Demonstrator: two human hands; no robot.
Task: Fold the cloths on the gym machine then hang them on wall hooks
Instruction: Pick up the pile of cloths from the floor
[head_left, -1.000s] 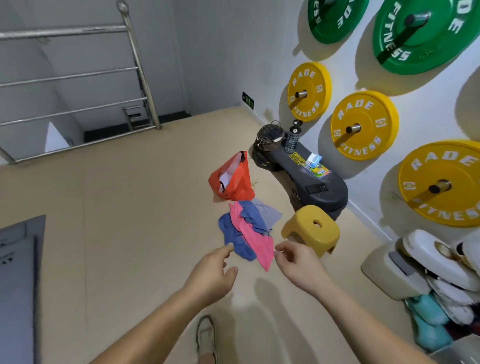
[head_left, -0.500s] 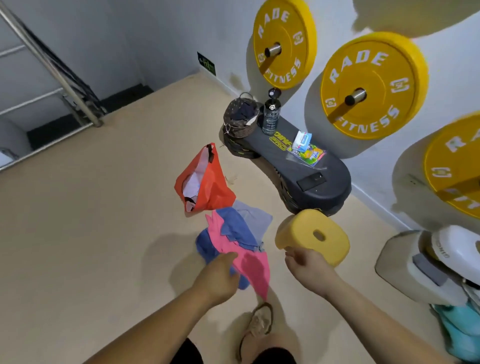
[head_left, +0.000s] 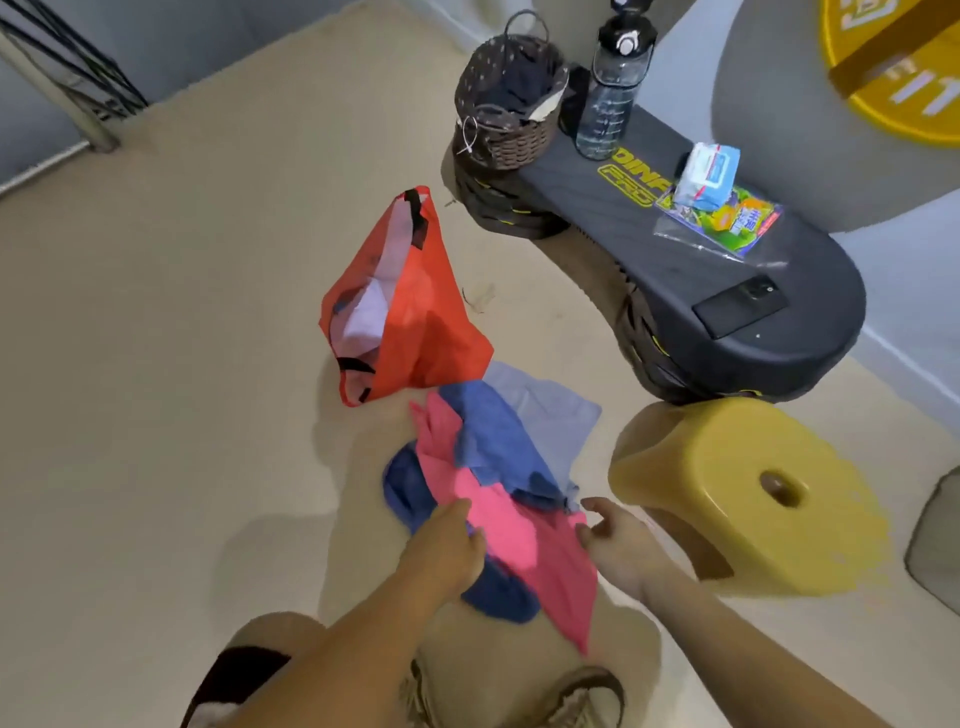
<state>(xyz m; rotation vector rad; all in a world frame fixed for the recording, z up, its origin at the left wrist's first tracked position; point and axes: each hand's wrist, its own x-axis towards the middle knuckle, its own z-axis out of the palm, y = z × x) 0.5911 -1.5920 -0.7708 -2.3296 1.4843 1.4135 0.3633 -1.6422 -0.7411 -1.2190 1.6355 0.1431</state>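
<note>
Nearest the camera, the person's legs and a shoe (head_left: 582, 693) are cut off by the bottom edge. A second ago both hands hung in the air above the pile. Now the person has dropped lower and closer, and the hands have arrived at the cloths.

The left hand (head_left: 448, 545) lies on top of the pile with its fingers bent down over the pink cloth (head_left: 524, 543). Only its back shows, so I cannot tell whether it has pinched anything. The right hand (head_left: 618, 540) sits at the pink cloth's right edge, fingers loosely curved and thumb apart, not closed on the fabric as far as I can see.

Under the pink cloth lie a dark blue cloth (head_left: 410, 486), a mid blue cloth (head_left: 493, 434) and a pale blue cloth (head_left: 553, 410). All are heaped on the floor, not on the black gym machine (head_left: 649, 244) beyond. I judge that picking up is only starting and no folding has been done.

A yellow stool (head_left: 753, 493) stands just right of the pile and a red bag (head_left: 415, 322) just behind it. The machine carries a basket (head_left: 506, 109), a bottle (head_left: 613, 98), packets and a phone (head_left: 740, 307). A yellow weight plate (head_left: 904, 78) is cropped at the top corner. No wall hooks are in view.
</note>
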